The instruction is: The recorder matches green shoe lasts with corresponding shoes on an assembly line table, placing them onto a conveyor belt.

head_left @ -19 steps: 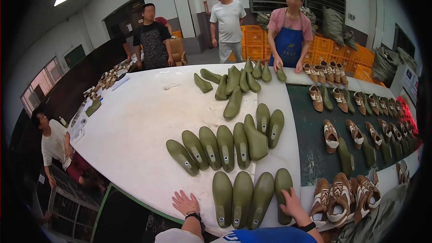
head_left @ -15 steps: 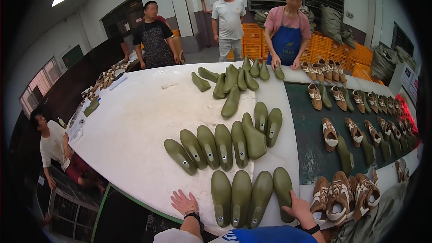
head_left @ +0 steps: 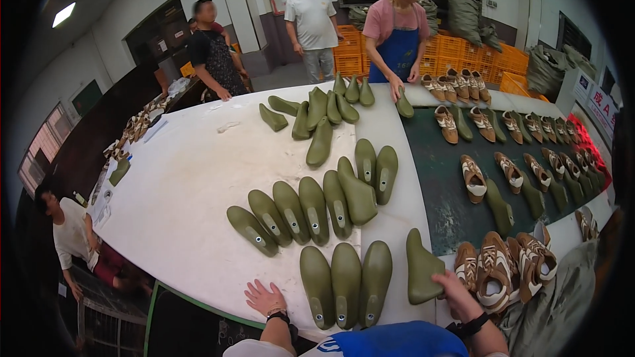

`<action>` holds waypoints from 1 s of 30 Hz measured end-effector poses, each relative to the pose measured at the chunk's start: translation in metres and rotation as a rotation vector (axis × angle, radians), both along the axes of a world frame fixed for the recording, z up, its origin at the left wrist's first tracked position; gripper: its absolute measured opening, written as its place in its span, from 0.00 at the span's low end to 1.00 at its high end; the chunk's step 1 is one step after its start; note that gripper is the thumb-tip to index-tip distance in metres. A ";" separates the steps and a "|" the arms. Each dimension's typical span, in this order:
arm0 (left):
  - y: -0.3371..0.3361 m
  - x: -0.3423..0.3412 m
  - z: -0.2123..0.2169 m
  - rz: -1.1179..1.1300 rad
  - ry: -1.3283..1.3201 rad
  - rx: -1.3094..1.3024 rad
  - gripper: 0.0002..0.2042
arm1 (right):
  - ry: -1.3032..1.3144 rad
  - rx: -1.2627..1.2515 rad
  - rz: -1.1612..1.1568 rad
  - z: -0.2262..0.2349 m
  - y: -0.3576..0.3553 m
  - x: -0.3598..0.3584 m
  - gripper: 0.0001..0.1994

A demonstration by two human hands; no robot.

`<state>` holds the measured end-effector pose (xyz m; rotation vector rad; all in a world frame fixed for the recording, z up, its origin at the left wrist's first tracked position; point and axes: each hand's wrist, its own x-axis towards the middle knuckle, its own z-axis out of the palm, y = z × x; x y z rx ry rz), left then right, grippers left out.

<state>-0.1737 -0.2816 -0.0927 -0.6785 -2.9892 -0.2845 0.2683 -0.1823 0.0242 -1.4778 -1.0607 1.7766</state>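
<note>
My right hand (head_left: 458,289) is closed round the wide end of an olive-green shoe last (head_left: 421,263), which stands tilted beside the dark green belt. My left hand (head_left: 266,299) lies flat on the white table (head_left: 178,178), fingers spread, holding nothing. Between my hands, three more green lasts (head_left: 346,277) lie side by side, their toes pointing away from me. Beyond them is a slanting row of several lasts (head_left: 286,208). Brown and white sneakers (head_left: 496,271) stand just right of my right hand.
The dark green belt (head_left: 450,221) carries rows of sneakers paired with lasts. A heap of lasts (head_left: 319,109) lies at the table's far side. Across from me, a person in a blue apron (head_left: 397,49) touches a last. Orange crates (head_left: 456,56) are stacked behind. Other people stand around the table.
My right hand has taken the rightmost near last, moved it up and right, and turned it on its side. The far person's last has moved onto the belt's corner. The view has shifted slightly.
</note>
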 end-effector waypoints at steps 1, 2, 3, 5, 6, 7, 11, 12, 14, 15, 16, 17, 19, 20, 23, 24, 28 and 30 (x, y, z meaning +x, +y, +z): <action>0.005 0.001 0.000 -0.026 -0.005 -0.005 0.28 | 0.193 -0.201 -0.086 0.026 0.005 0.006 0.10; 0.010 0.001 -0.002 -0.018 0.011 -0.018 0.28 | 0.405 -0.334 -0.209 0.014 0.015 0.021 0.09; 0.012 0.002 -0.003 -0.023 0.028 -0.044 0.28 | 0.505 -0.403 -0.221 0.034 0.030 0.021 0.09; 0.003 -0.006 -0.004 -0.019 0.041 -0.100 0.27 | 0.571 -0.379 -0.321 0.050 0.059 0.011 0.08; 0.000 -0.009 -0.001 0.037 0.062 -0.124 0.27 | 0.620 -0.327 -0.212 0.054 0.077 0.014 0.08; -0.002 -0.011 0.001 -0.023 0.062 -0.145 0.27 | 0.485 -0.290 -0.245 0.068 0.095 0.006 0.09; 0.012 0.000 0.008 0.019 0.050 -0.177 0.26 | -0.018 0.018 -0.303 0.065 0.170 0.028 0.13; 0.014 0.003 0.009 0.030 0.037 -0.194 0.26 | -0.021 0.021 -0.320 0.060 0.184 0.037 0.13; 0.014 0.006 0.007 0.015 0.032 -0.190 0.26 | -0.398 0.221 -0.219 0.050 0.206 0.049 0.19; 0.012 0.006 0.007 0.016 0.030 -0.190 0.26 | -0.726 0.298 -0.141 0.036 0.215 0.052 0.21; 0.009 0.005 0.007 0.024 0.027 -0.190 0.26 | -1.052 0.377 -0.054 0.028 0.218 0.050 0.24; 0.008 0.004 0.007 0.028 0.034 -0.193 0.26 | -1.072 0.304 0.076 0.019 0.218 0.050 0.26; 0.002 -0.001 0.004 0.030 0.044 -0.193 0.26 | -1.233 0.288 0.199 -0.025 0.211 0.046 0.26; 0.005 -0.001 0.002 0.018 0.052 -0.195 0.26 | -1.239 0.255 0.271 -0.051 0.203 0.052 0.26; 0.002 -0.006 -0.004 0.014 0.101 -0.194 0.25 | -1.202 0.160 0.187 -0.056 0.198 0.046 0.26; 0.004 -0.006 -0.005 0.017 0.102 -0.192 0.25 | -1.207 0.178 0.178 -0.056 0.201 0.047 0.25; -0.002 -0.011 -0.004 0.039 0.101 -0.175 0.26 | -1.228 0.201 0.182 -0.053 0.207 0.041 0.24; -0.004 -0.010 -0.003 0.074 0.093 -0.153 0.26 | -1.231 0.234 0.196 -0.052 0.207 0.038 0.24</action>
